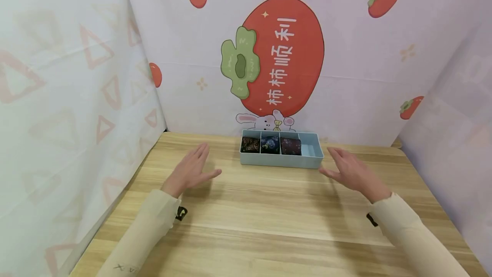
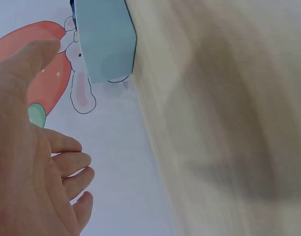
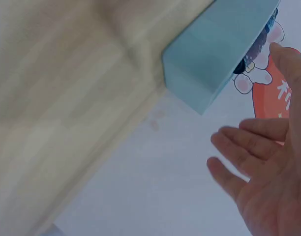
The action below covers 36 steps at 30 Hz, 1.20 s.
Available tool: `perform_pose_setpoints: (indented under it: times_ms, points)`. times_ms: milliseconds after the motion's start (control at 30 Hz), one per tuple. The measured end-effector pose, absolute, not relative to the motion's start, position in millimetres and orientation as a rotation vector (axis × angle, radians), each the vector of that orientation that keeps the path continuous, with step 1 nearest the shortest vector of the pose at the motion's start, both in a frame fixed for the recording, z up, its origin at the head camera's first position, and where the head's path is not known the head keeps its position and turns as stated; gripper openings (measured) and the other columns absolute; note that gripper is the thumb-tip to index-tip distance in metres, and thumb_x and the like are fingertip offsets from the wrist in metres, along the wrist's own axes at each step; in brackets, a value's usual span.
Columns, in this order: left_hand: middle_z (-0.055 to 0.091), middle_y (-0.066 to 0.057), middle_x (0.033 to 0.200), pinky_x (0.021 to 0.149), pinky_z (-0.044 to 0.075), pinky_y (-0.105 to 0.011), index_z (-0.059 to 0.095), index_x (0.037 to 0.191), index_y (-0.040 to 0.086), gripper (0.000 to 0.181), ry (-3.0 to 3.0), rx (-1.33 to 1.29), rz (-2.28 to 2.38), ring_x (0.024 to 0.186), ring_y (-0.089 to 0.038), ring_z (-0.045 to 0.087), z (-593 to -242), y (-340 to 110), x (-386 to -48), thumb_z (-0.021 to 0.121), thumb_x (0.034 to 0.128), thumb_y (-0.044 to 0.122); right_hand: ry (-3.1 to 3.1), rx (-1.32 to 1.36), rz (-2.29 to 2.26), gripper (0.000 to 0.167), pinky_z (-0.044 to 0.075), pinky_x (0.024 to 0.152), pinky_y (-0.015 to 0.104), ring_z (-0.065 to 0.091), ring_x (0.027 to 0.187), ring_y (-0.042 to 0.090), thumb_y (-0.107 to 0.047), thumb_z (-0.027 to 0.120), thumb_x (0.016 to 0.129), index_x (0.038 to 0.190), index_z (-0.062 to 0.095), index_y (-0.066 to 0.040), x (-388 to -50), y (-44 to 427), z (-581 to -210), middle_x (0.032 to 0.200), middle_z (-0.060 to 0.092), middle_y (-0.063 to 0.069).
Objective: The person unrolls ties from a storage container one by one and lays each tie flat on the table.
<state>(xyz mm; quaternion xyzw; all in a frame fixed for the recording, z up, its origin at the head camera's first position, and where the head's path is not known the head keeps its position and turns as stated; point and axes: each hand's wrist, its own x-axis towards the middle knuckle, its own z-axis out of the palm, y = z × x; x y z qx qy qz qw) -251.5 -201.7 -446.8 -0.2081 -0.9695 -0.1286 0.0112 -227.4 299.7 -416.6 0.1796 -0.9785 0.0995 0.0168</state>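
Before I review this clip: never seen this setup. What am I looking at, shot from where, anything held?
No robot here: a person's bare left hand and right hand. The widest picture comes from a head-worn camera looking forward and down; the other two come from cameras on each wrist. On the wood-grain table stands a light-blue divided organizer box. Its compartments hold, left to right, a black-and-brown bundle, a navy bundle and a dark-purple bundle, apparently rolled fabric. Neither hand holds anything; the right is close to the box's right end.
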Motion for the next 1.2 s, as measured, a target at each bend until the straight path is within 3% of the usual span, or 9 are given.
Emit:
perform_pose_setpoints:
  times_ms: [300, 533, 800, 1200]
  points:
    - [0.021, -0.025, 0.174, 0.134, 0.022, -0.05, 0.02, 0.164, -0.009, 0.101, -3.04, -0.729, -0.407, 0.163, -0.039, 0.021, -427.5, -169.1, -287.0, 0.056, 0.1017, 0.063, -3.086, 0.755, 0.252, 0.067, 0.05, 0.11, 0.063, 0.059, 0.131, 0.051, -0.032, 0.078, 0.097, 0.143, 0.056, 0.011, -284.9, 271.6, -387.4, 0.141, 0.061, 0.034]
    - [0.016, -0.024, 0.175, 0.136, 0.016, -0.047, 0.015, 0.165, -0.007, 0.101, -3.056, -0.767, -0.42, 0.165, -0.037, 0.014, -425.5, -139.2, -308.6, 0.055, 0.1024, 0.062, -3.19, 0.746, 0.213, 0.071, 0.051, 0.112, 0.059, 0.059, 0.135, 0.045, -0.031, 0.085, 0.091, 0.146, 0.058, 0.004, -316.8, 248.2, -384.0, 0.146, 0.061, 0.026]
    - [0.014, -0.023, 0.176, 0.136, 0.013, -0.045, 0.013, 0.166, -0.004, 0.107, -3.067, -0.767, -0.41, 0.166, -0.035, 0.011, -432.5, -109.3, -325.5, 0.054, 0.0999, 0.069, -3.239, 0.815, 0.106, 0.077, 0.051, 0.114, 0.055, 0.061, 0.133, 0.041, -0.032, 0.091, 0.084, 0.145, 0.059, 0.003, -339.4, 222.6, -385.5, 0.145, 0.064, 0.023]
    - [0.014, -0.023, 0.176, 0.137, 0.012, -0.045, 0.013, 0.166, -0.004, 0.108, -3.09, -0.717, -0.399, 0.166, -0.035, 0.012, -452.5, -92.5, -335.4, 0.049, 0.0999, 0.073, -3.28, 0.82, 0.044, 0.072, 0.054, 0.111, 0.052, 0.065, 0.127, 0.035, -0.032, 0.092, 0.083, 0.141, 0.064, 0.001, -354.5, 205.3, -383.6, 0.139, 0.069, 0.019]
